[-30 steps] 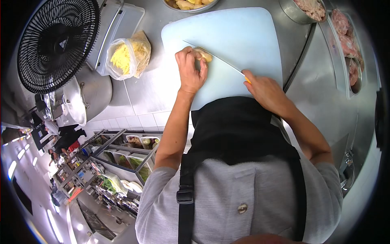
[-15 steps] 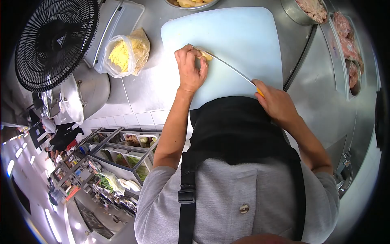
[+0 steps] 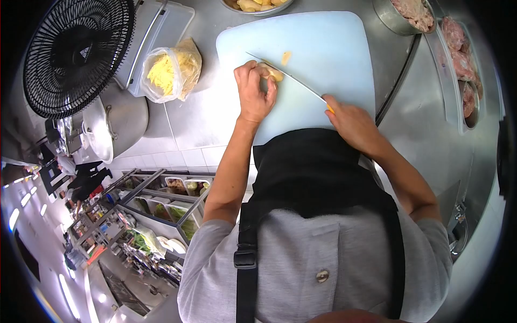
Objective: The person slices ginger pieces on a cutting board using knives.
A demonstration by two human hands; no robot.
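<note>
My left hand (image 3: 255,92) is closed on a pale yellow piece of what looks like peeled ginger (image 3: 276,74), pressing it to the light blue cutting board (image 3: 318,40). Its fingertips are curled and partly hide the piece. In my right hand (image 3: 353,124) is a knife (image 3: 301,84), gripped by its yellow handle. The long blade slants across the board to the upper left, along the far side of the ginger. Just beyond the blade, a thin cut slice (image 3: 286,57) lies on the board.
A plastic bag of yellow shreds (image 3: 171,71) stands left of the board, near a black fan (image 3: 78,51) and a large pot (image 3: 126,126). A bowl (image 3: 257,11) of peeled pieces is behind. Raw meat sits in a metal pot (image 3: 385,19) and a tray (image 3: 449,91) at right.
A thin slice now lies separate on the board beyond the blade. My right hand and the knife handle have shifted left and slightly up; my left hand keeps its hold.
</note>
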